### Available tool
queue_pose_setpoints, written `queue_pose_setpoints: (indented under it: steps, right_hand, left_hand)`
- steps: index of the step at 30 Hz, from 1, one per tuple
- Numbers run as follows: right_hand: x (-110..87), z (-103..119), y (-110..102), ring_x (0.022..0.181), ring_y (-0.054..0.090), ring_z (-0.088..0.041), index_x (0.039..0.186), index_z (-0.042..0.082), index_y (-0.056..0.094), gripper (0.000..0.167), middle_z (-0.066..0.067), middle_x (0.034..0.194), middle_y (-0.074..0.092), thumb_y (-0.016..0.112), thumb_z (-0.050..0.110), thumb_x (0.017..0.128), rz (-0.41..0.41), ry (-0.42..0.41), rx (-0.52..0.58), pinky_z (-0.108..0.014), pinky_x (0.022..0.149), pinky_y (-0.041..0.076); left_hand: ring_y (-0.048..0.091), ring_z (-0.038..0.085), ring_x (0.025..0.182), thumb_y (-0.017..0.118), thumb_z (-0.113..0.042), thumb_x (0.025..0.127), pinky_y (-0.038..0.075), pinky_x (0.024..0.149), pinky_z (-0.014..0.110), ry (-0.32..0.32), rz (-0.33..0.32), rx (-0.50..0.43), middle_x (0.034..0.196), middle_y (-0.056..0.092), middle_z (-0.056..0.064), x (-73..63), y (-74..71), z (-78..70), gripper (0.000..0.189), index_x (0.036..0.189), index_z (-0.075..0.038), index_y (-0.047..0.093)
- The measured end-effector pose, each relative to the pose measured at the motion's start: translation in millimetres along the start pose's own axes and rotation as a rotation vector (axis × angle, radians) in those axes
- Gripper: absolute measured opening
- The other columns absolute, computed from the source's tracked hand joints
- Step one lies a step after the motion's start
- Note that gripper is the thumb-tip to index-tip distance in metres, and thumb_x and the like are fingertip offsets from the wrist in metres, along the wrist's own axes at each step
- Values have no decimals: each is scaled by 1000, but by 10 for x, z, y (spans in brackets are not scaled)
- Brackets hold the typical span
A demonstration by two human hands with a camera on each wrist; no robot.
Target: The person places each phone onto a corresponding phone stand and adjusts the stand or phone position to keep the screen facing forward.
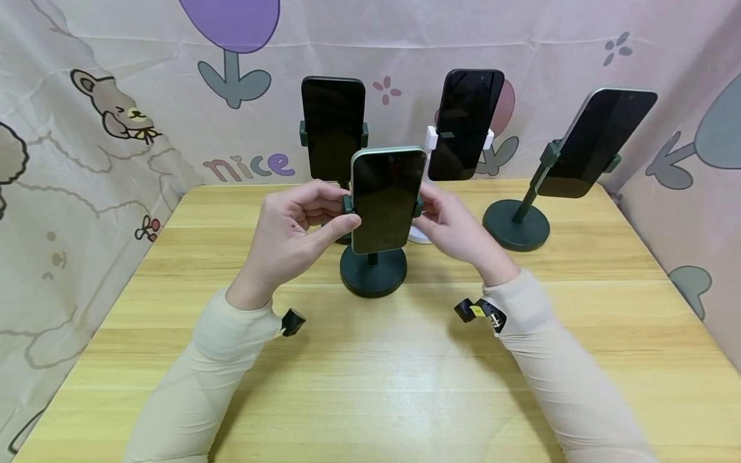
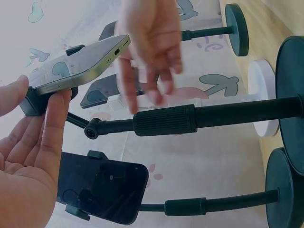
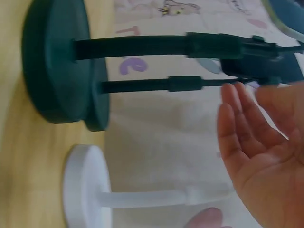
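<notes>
A phone (image 1: 388,199) with a pale green edge sits upright in the clamp of a dark green phone stand (image 1: 373,276), facing me. My left hand (image 1: 283,238) pinches the left side of the clamp, thumb in front and fingers behind. In the left wrist view the clamp's dark jaw lies between that thumb (image 2: 14,95) and the fingers. My right hand (image 1: 454,225) is beside the phone's right edge, with its fingers partly hidden behind it. The right wrist view shows those fingers (image 3: 237,123) loosely bent and holding nothing, close to the stand's neck.
Behind stand three more phones: a black phone (image 1: 334,122) in a dark green holder, another black phone (image 1: 466,125) in a white holder, and a silver-edged phone (image 1: 596,141) on a tilted green stand. A printed cloth (image 1: 405,38) hangs behind the wooden table (image 1: 376,373).
</notes>
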State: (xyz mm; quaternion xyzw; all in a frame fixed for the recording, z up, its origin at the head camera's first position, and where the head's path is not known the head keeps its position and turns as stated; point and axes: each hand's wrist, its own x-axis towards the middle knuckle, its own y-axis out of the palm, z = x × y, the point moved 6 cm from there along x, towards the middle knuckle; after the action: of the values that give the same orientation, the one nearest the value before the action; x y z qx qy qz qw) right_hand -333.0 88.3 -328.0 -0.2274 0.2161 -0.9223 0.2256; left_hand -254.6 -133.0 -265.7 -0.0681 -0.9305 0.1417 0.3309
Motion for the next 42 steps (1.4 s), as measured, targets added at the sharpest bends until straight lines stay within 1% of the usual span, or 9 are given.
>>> queue_pose_setpoints:
  steps: [5, 9, 12, 17, 21, 27, 32, 38, 42]
  right_hand:
    - [10, -116, 212, 104, 71, -33, 120, -4, 70, 19, -21, 114, 75, 68, -2, 101, 76, 7, -73, -51, 102, 60]
    - [9, -119, 289, 91, 65, -32, 108, -1, 70, 10, -17, 98, 73, 68, -3, 99, 25, -47, -114, -49, 88, 58]
    - [8, -102, 321, 86, 60, -31, 102, 0, 70, 6, -15, 89, 68, 67, -2, 98, -36, -97, -177, -45, 80, 48]
    - [3, -84, 373, 92, 60, -32, 110, -2, 71, 11, -18, 102, 70, 68, 0, 99, -107, -170, -236, -45, 86, 49]
    - [-5, -93, 393, 95, 61, -32, 113, -2, 70, 14, -20, 108, 71, 69, 1, 100, -133, -183, -236, -48, 88, 52]
    - [-13, -91, 408, 93, 63, -31, 112, -2, 72, 13, -20, 105, 73, 71, 1, 99, -131, -204, -233, -48, 87, 54]
    - [-4, -51, 395, 93, 62, -32, 116, -2, 70, 17, -20, 106, 72, 71, 2, 99, -125, -202, -233, -47, 86, 53]
    - [-20, -62, 404, 92, 61, -32, 110, -1, 71, 11, -20, 105, 71, 68, 0, 100, -116, -188, -253, -47, 84, 51]
    - [-30, -71, 410, 93, 62, -32, 110, -1, 71, 11, -19, 107, 71, 68, 1, 99, -115, -179, -260, -49, 86, 52]
  left_hand:
    - [78, 10, 82, 80, 13, 85, 65, 80, 24, -6, 0, -25, 95, 80, 9, -3, 5, -5, 21, 105, 9, 74]
    - [78, 10, 81, 80, 14, 85, 65, 79, 25, -10, 6, -53, 94, 79, -4, -6, 11, 0, 21, 104, 11, 73]
    - [77, 10, 80, 79, 14, 85, 65, 79, 25, -15, 10, -71, 94, 78, -10, -10, 15, 1, 21, 104, 11, 73]
    - [77, 9, 79, 78, 13, 87, 65, 77, 24, -15, 18, -96, 93, 77, -14, -14, 27, -9, 20, 105, 12, 71]
    - [77, 10, 79, 76, 14, 87, 65, 76, 24, -22, 16, -120, 93, 76, -13, -17, 28, -13, 18, 104, 13, 70]
    - [77, 10, 79, 74, 16, 88, 65, 77, 24, -59, 7, -165, 92, 77, -8, -18, 16, 8, 17, 103, 16, 68]
    - [78, 10, 79, 74, 15, 88, 65, 77, 24, -61, 2, -178, 91, 78, -8, -6, -6, -22, 17, 104, 17, 67]
    - [75, 10, 78, 76, 12, 87, 64, 75, 23, -28, 20, -138, 91, 76, -9, -32, 14, -55, 17, 103, 12, 70]
    - [74, 12, 79, 76, 11, 86, 64, 76, 23, -34, 25, -125, 90, 76, -6, -40, 18, -52, 17, 103, 10, 71]
